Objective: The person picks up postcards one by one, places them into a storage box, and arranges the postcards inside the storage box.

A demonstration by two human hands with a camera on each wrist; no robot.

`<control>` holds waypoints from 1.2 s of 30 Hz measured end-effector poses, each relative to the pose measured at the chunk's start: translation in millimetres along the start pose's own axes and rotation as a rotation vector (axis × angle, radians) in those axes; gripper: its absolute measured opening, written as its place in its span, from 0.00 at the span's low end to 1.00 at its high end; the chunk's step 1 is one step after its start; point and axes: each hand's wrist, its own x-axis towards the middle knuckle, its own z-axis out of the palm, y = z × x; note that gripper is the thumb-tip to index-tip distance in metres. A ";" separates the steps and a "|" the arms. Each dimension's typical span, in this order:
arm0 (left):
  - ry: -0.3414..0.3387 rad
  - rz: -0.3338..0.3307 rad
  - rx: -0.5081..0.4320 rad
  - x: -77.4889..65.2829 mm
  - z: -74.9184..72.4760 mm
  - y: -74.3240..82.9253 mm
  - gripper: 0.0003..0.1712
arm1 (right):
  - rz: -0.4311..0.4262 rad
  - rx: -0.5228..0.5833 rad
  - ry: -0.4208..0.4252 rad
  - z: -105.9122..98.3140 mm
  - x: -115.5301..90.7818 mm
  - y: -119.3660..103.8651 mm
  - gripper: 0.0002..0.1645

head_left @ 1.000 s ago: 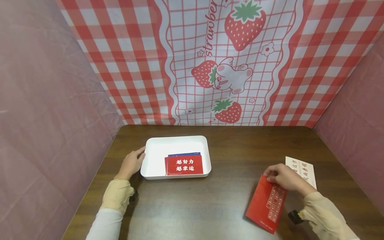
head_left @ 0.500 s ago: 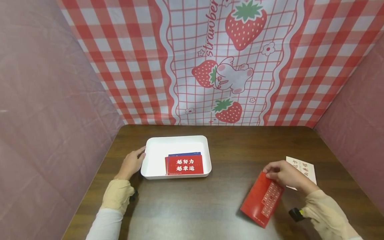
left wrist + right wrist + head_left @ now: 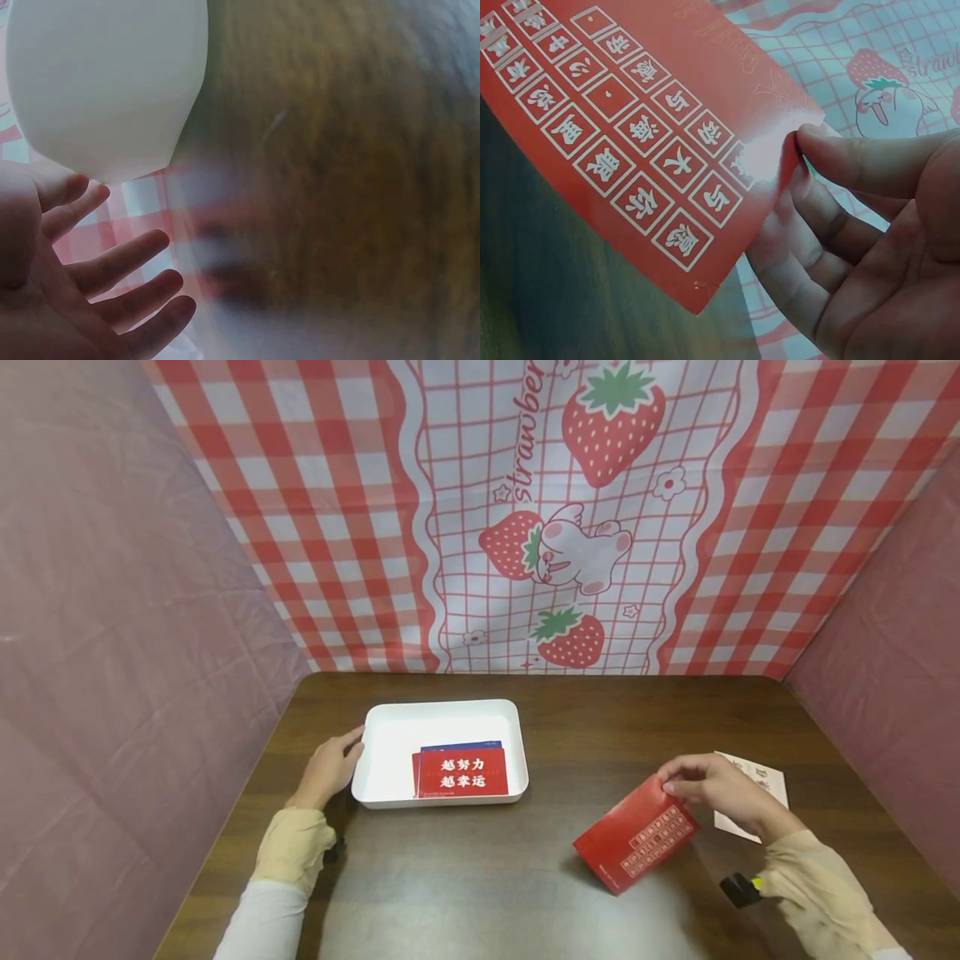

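A red card (image 3: 637, 835) with boxed white characters hangs tilted above the table, pinched at its upper edge between the thumb and fingers of my right hand (image 3: 716, 789). In the right wrist view the card's (image 3: 630, 135) edge bends slightly under the thumb. My left hand (image 3: 328, 768) is at the left end of a white tray (image 3: 438, 721), its fingers spread and nearly straight, thumb and index finger at the tray wall (image 3: 112, 82). Inside the tray lie a red card with white characters (image 3: 462, 774) and a blue card (image 3: 491, 745), plus another red card edge beneath.
A cream card (image 3: 765, 785) with dark characters lies on the table (image 3: 465, 893) at the right, partly covered by my right hand. A red-and-white checked cloth (image 3: 345, 518) with strawberries hangs behind the table. Pink fabric (image 3: 150, 635) closes the left side.
My right hand has raised the red card a little and swung its lower end to the left, turning it more sideways. The left hand and tray have stayed put.
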 end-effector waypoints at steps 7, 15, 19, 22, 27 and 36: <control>-0.015 -0.015 -0.002 0.8 1.9 -1.4 0.26 | -0.016 0.097 0.020 -1.4 -1.1 0.1 0.10; -0.012 -0.018 -0.004 0.1 2.1 -0.4 0.26 | -0.021 0.238 0.050 2.6 7.5 1.2 0.09; -0.005 -0.012 -0.006 -0.2 2.3 -0.4 0.26 | -0.034 0.316 0.061 5.6 12.8 0.0 0.12; -0.003 -0.008 -0.006 -0.7 2.3 0.1 0.26 | -0.043 0.365 0.085 8.9 17.9 -1.8 0.13; -0.003 -0.010 -0.008 -0.9 0.3 2.3 0.26 | -0.052 0.443 0.151 15.5 27.6 -4.8 0.12; -0.004 -0.001 -0.003 1.1 -0.3 2.3 0.27 | -0.024 0.501 0.227 23.5 36.6 -12.2 0.13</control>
